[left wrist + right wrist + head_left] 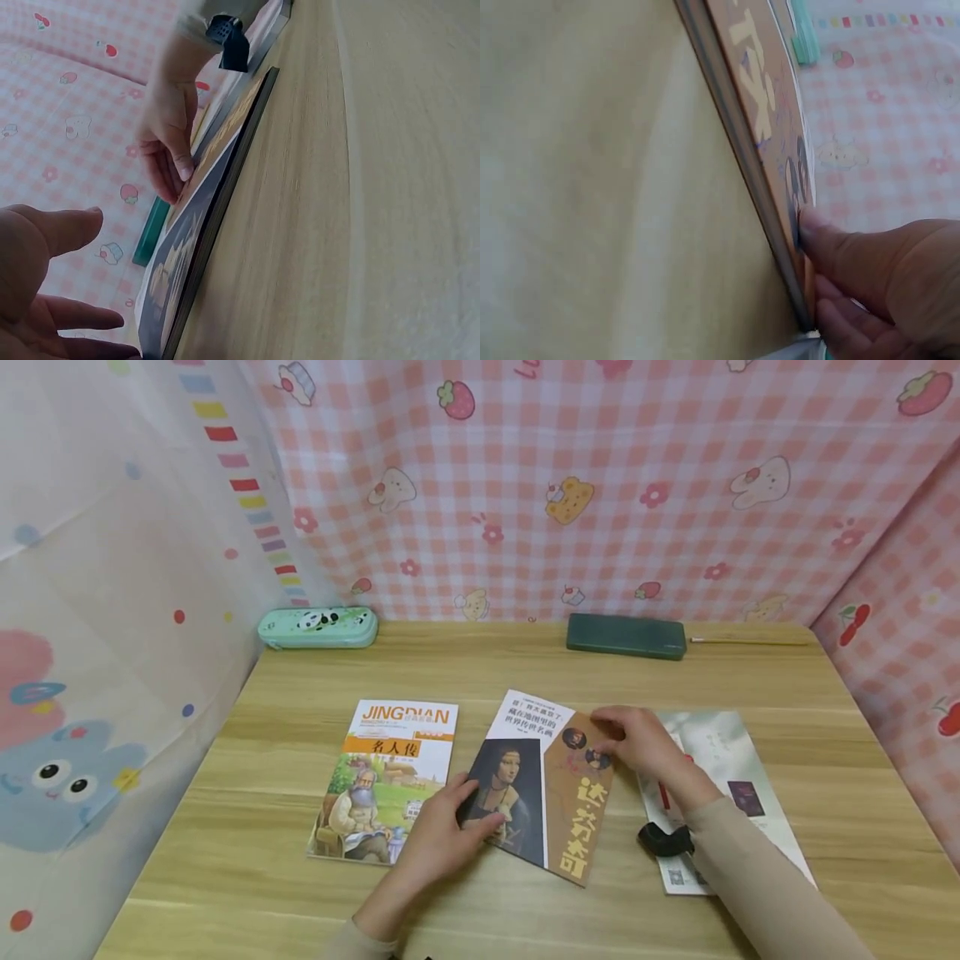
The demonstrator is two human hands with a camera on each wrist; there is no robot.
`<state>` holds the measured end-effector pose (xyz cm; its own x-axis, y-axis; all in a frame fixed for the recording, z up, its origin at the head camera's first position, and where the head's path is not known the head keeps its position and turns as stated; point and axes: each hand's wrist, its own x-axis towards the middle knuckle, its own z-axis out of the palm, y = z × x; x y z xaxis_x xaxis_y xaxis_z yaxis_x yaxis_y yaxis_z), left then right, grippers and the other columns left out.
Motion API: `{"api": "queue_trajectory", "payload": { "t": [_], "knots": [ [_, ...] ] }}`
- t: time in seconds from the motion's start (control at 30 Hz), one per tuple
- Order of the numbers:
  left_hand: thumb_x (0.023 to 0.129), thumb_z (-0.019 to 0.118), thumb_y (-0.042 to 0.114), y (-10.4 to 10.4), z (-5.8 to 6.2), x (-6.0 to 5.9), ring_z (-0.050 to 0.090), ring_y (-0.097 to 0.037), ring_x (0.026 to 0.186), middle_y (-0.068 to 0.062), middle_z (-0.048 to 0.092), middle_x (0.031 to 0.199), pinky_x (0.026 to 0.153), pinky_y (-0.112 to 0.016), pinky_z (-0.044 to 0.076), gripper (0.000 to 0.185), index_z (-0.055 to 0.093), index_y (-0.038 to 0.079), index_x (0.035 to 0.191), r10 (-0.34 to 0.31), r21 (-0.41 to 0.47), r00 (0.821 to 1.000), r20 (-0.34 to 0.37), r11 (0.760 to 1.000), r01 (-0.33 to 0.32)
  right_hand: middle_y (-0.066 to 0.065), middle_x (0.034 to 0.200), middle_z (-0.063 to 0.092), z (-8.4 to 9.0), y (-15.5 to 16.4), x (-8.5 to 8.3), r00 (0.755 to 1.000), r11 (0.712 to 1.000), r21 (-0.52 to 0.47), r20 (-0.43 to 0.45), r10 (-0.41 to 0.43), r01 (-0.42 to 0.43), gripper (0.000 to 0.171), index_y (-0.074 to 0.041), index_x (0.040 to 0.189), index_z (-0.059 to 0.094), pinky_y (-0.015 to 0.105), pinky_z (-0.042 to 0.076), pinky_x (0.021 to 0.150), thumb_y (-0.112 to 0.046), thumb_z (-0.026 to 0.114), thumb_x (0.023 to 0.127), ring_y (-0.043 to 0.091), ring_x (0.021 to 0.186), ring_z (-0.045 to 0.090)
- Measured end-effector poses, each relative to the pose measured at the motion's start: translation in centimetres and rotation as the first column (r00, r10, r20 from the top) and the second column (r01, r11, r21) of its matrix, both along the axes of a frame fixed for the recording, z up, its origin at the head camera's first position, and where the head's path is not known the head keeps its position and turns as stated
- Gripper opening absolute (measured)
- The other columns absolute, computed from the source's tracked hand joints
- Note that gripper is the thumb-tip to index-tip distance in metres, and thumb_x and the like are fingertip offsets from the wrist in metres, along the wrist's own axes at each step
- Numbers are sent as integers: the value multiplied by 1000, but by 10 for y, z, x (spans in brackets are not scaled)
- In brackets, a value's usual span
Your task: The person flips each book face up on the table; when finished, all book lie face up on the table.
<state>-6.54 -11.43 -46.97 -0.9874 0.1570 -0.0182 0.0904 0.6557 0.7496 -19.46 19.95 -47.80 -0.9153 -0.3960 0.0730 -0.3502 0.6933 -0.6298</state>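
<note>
Three books lie on a wooden table (525, 668). The middle book (540, 785) shows a dark portrait and a brown band with yellow characters, and it lies tilted. My left hand (480, 802) rests on its lower left edge, fingers straight on the cover; in the left wrist view that hand (75, 277) is spread beside the book (187, 255). My right hand (611, 739) pinches the upper right corner. In the right wrist view its thumb lies on the cover (765, 97) and its fingers (847, 319) curl at the edge.
A colourful book (386, 777) lies to the left and a pale one (720, 752) to the right under my forearm. At the back stand a mint pencil case (318, 627), a dark green case (626, 636) and a thin stick (750, 642). Patterned cloth walls close three sides.
</note>
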Motion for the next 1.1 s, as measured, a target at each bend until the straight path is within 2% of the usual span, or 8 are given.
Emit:
{"api": "queue_trajectory", "payload": {
  "t": [0.13,0.27,0.47,0.57,0.67,0.9,1.1],
  "knots": [
    [91,75,36,0,-2,3,53,-45,129,-27,54,142,109,-57,42,66,57,-10,135,0,35,1000,-20,999,0,24,129,65,-1,3,-13,999,999,-23,23,25,-24,49,3,128,66,54,49,102,-5,83,82,40,121,59],
    [89,79,25,2,-9,7,54,-41,129,-23,55,142,109,-55,43,65,54,-8,139,21,97,998,-64,995,-15,24,133,62,-1,7,-21,997,996,-43,24,77,-76,52,3,130,65,54,47,105,-6,83,82,41,124,57],
    [79,86,15,3,-17,9,45,-39,138,-20,48,150,116,-52,36,78,49,-10,143,48,170,997,-68,985,-36,20,124,67,1,10,-24,996,996,-14,-18,83,-84,50,1,126,68,51,53,95,-10,86,80,35,109,64],
    [74,89,11,3,-19,7,44,-40,139,-20,47,152,116,-52,35,83,48,-11,143,38,163,998,-53,986,-29,17,118,69,1,8,-27,994,994,6,-26,106,-106,46,0,122,70,47,54,87,-11,87,80,30,100,64],
    [72,89,8,3,-21,7,43,-42,139,-21,45,152,116,-53,35,85,47,-12,143,21,140,999,-47,990,-14,16,116,70,0,8,-33,993,993,6,1,118,-118,45,0,121,71,46,54,85,-10,86,80,28,98,64],
    [73,88,8,9,-22,10,43,-42,139,-22,45,152,115,-52,36,83,48,-13,142,23,107,997,-69,994,-16,18,120,68,0,8,-42,991,995,-29,85,102,-100,46,0,124,70,49,55,93,-6,84,81,32,107,65],
    [74,88,8,12,-23,12,41,-40,140,-21,43,154,117,-51,34,83,46,-12,143,42,102,998,-52,994,-37,18,122,68,-1,8,-46,988,991,-35,87,131,-129,44,0,124,69,50,54,96,-5,82,83,35,111,64]
  ]
}}
